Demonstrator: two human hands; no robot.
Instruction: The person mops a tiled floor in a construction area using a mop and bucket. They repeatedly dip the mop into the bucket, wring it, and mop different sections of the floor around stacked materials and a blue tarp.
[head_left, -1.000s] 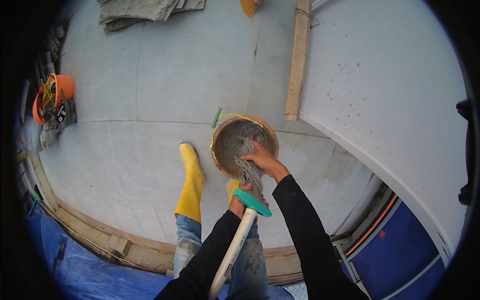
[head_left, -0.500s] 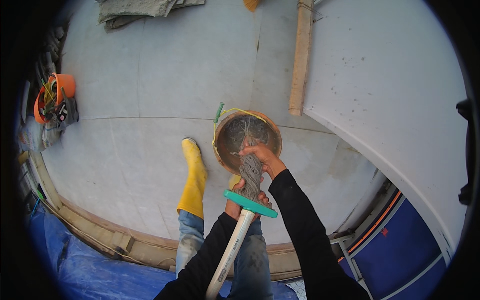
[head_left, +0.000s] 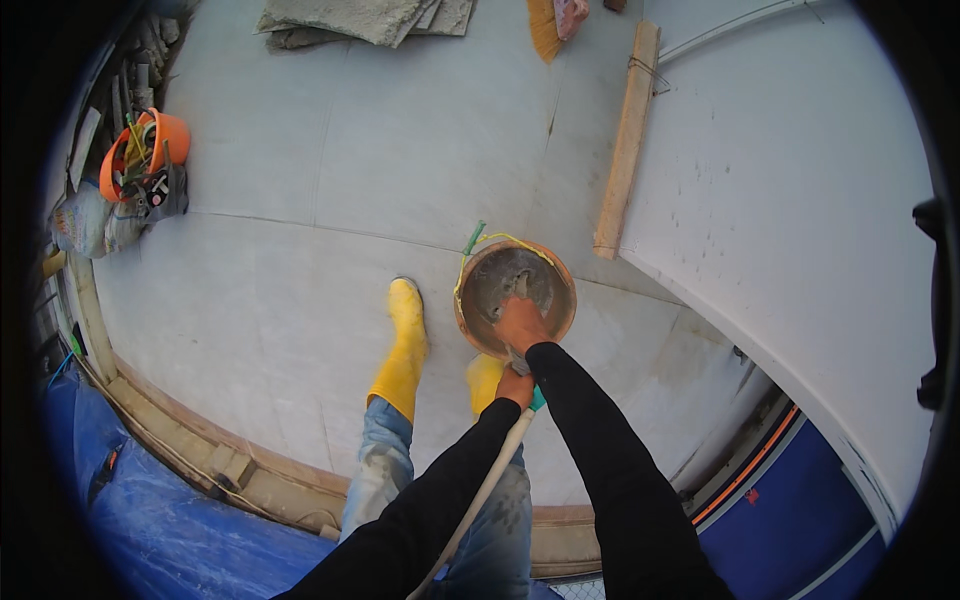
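Note:
A round orange-brown bucket (head_left: pixel 568 295) with dark, murky water stands just in front of my boots. Its yellow handle has a green grip (head_left: pixel 474 237) and rests along the far left rim. Over the bucket's near side, my right hand (head_left: pixel 522 325) is closed on the grey strands of a string mop, whose tips reach down toward the water. My left hand (head_left: pixel 515 386) wraps the mop near its head, beside the green holder (head_left: pixel 538 399). The mop's pale wooden handle (head_left: pixel 492 465) slants down between my forearms. My right arm hides part of the mop head.
Yellow boots (head_left: pixel 405 335) stand on smooth grey floor. A white panel (head_left: pixel 780 170) with a wooden beam (head_left: pixel 627 145) lies to the right. Broken slabs (head_left: pixel 350 15) and a broom (head_left: pixel 543 30) are at the back. An orange tub (head_left: pixel 174 138) sits left; blue tarp (head_left: pixel 190 525) borders the near left.
My right hand has moved lower over the bucket with the mop strands. The mop's green holder has turned and is now mostly hidden behind my right arm. The view has shifted slightly.

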